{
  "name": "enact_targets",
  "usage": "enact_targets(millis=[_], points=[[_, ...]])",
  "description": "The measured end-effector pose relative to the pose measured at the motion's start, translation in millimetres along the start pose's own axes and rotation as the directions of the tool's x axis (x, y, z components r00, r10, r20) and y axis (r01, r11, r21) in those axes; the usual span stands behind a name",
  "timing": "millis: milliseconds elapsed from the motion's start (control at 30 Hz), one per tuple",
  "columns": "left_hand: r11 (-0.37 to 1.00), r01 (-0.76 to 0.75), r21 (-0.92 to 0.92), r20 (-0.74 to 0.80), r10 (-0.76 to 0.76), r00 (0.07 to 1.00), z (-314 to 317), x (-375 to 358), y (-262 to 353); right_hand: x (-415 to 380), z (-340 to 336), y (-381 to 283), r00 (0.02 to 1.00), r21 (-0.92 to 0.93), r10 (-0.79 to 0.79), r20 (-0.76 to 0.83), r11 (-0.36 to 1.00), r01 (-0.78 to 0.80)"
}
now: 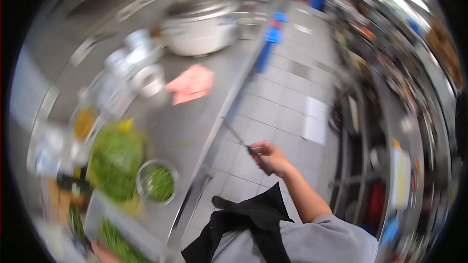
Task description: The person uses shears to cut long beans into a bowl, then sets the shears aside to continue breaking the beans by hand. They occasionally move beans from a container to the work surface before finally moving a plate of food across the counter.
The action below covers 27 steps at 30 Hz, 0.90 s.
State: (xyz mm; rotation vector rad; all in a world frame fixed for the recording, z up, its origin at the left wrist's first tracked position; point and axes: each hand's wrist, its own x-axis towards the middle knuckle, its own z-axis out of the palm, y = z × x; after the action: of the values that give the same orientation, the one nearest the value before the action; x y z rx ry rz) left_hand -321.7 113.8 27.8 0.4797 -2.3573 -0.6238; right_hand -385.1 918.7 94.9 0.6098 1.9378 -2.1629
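My right hand [273, 159] is closed around the dark handle of a knife [259, 159], held out over the floor beside the counter. Its thin blade points up and left toward the counter edge. At the bottom left, only part of my left hand [105, 253] shows, by a grey plastic tray [100, 209] with cut greens [117, 243] in it; its fingers are cut off and blurred. Near the tray stand a round metal bowl of chopped greens [160, 184] and a plastic bag of leafy greens [117, 158].
A pink cloth [192, 84] lies on the steel counter [183, 126]. Behind it are a large white pot [200, 29], stacked cups [139, 44] and a paper roll [150, 82]. Tiled floor [273, 107] runs along the counter, with blurred shelving [363, 136] on the right.
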Motion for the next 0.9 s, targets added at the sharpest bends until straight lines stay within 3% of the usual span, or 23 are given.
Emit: enact_targets(millis=[33,100,167,200,233,267,367,400,500,567,633,700,767,833,867,900], points=[[0.953,-0.253,0.169,-0.066,0.267,0.961,4.5,22.0,34.9,-20.7,-9.5,6.5,0.999,0.072,0.033,-0.030,0.997,-0.031],[0.909,-0.406,0.093,-0.277,0.416,0.866,9.0,-12.6,326.3,-68.6,-44.9,43.1,0.998,0.251,-0.005,-0.062,0.968,0.020],[0.808,-0.475,-0.348,-0.287,0.391,0.875,54.3,-14.0,392.1,-126.0,-75.0,77.6,0.982,0.308,0.091,-0.167,0.951,-0.036],[0.758,-0.301,-0.579,-0.013,0.360,0.933,84.1,-19.6,410.5,-159.2,-84.0,90.5,0.947,0.284,0.120,-0.298,0.958,-0.032],[0.736,-0.358,-0.574,0.076,0.484,0.872,100.7,-34.1,427.7,-193.2,-88.7,101.9,0.897,0.263,0.148,-0.417,0.964,-0.036],[0.618,-0.350,-0.704,0.078,0.557,0.827,124.9,-49.6,446.9,-228.7,-87.1,114.0,0.829,0.243,0.171,-0.532,0.969,-0.044],[0.368,-0.154,-0.917,0.164,0.699,0.696,139.9,-151.8,530.9,-319.5,-93.6,178.0,0.771,0.392,0.234,-0.592,0.920,0.022],[0.313,-0.097,-0.945,0.180,0.742,0.646,135.7,-188.0,549.3,-352.1,-86.9,188.4,0.687,0.318,0.170,-0.707,0.944,0.094],[0.215,0.135,-0.967,0.253,0.842,0.476,109.2,-282.2,586.5,-444.4,-68.3,216.2,0.551,0.431,0.206,-0.809,0.845,0.317],[0.184,0.148,-0.972,0.218,0.938,0.269,98.4,-324.5,599.2,-510.4,-42.1,196.8,0.413,0.388,0.192,-0.890,0.795,0.466],[0.126,0.285,-0.950,0.153,0.985,0.073,97.4,-360.1,610.5,-558.2,-19.2,207.9,0.230,0.285,0.175,-0.957,0.714,0.639],[0.158,0.348,-0.924,0.140,0.987,-0.077,88.6,-393.0,613.5,-599.9,4.6,201.1,0.124,0.222,0.185,-0.975,0.762,0.608],[0.189,0.463,-0.866,0.171,0.982,-0.082,60.9,-424.6,605.7,-635.2,14.9,195.7,0.152,0.278,0.233,-0.961,0.814,0.510],[0.167,0.546,-0.821,0.152,0.986,-0.073,40.9,-448.3,592.5,-665.1,21.4,200.5,0.053,0.124,0.115,-0.992,0.807,0.578],[0.160,0.573,-0.804,0.154,0.986,-0.059,27.0,-462.0,583.3,-680.4,18.6,212.8,-0.041,0.071,0.108,-0.993,0.851,0.521],[0.207,0.589,-0.781,0.177,0.978,-0.108,14.4,-471.8,575.0,-693.5,19.0,212.0,-0.140,0.000,0.091,-0.986,0.839,0.544]])
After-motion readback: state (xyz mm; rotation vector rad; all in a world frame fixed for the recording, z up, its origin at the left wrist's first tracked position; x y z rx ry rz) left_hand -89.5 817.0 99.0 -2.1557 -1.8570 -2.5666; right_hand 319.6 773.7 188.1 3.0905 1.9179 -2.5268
